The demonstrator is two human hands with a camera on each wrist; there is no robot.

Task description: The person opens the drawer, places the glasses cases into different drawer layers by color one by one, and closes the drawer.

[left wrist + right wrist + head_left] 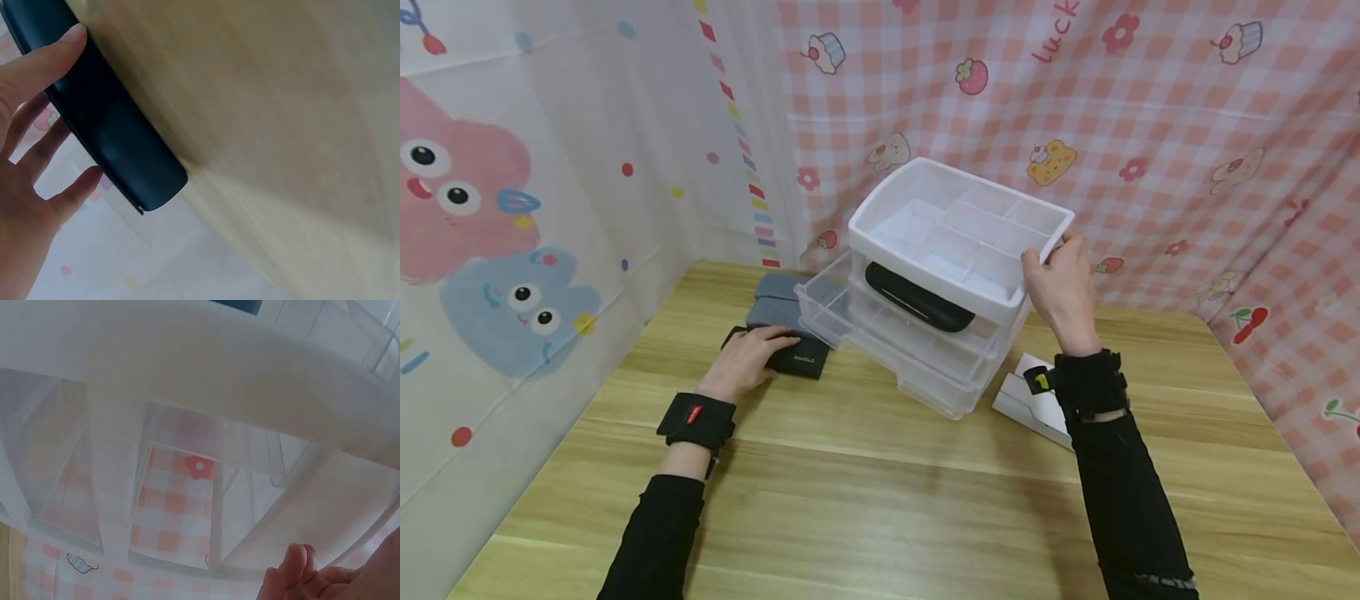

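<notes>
Wood tabletop [850, 508]: our L hand [737, 365] grips black case [803, 358], L of drawer unit [955, 283]; R hand [1063, 287] pinches unit's top corner. We'd best brace w/ R & mind open drawer [844, 310].

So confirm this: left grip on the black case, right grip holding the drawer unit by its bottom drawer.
Wrong on the right grip: it holds the drawer unit by its top tray's rim, as the head view shows. The rest stands.
</notes>
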